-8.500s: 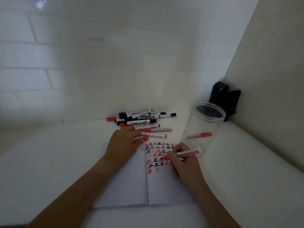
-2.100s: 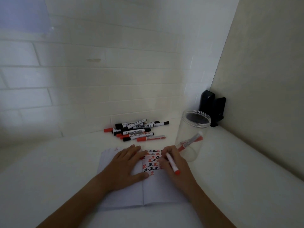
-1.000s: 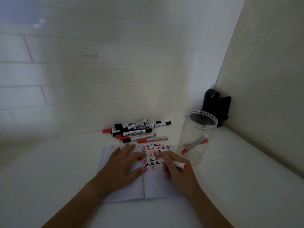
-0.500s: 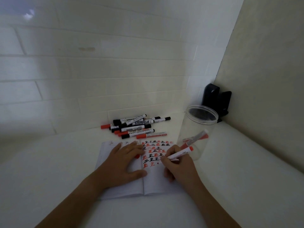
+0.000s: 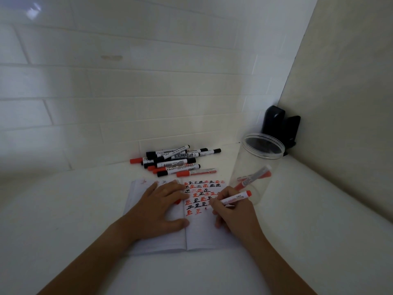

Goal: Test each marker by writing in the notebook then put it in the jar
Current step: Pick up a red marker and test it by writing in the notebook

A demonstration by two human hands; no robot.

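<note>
An open notebook (image 5: 197,237) lies on the white surface, its right page filled with rows of red and black marks. My left hand (image 5: 158,207) rests flat on the left page, and a red cap peeks out under its fingers. My right hand (image 5: 232,211) grips a red marker (image 5: 235,198), tip down on the right page at the lowest row of marks. To the right stands a clear plastic jar (image 5: 255,167), open, with two red markers (image 5: 254,177) leaning inside. A pile of several black and red markers (image 5: 174,160) lies beyond the notebook.
A black object (image 5: 280,124) stands in the corner behind the jar. A white tiled wall runs along the back and a beige wall (image 5: 350,92) closes the right side. The white surface (image 5: 319,231) extends to the left and right of the notebook.
The marker in my right hand has swung from lying across the hand to a writing angle with its tip on the page. My left hand stays on the notebook.
</note>
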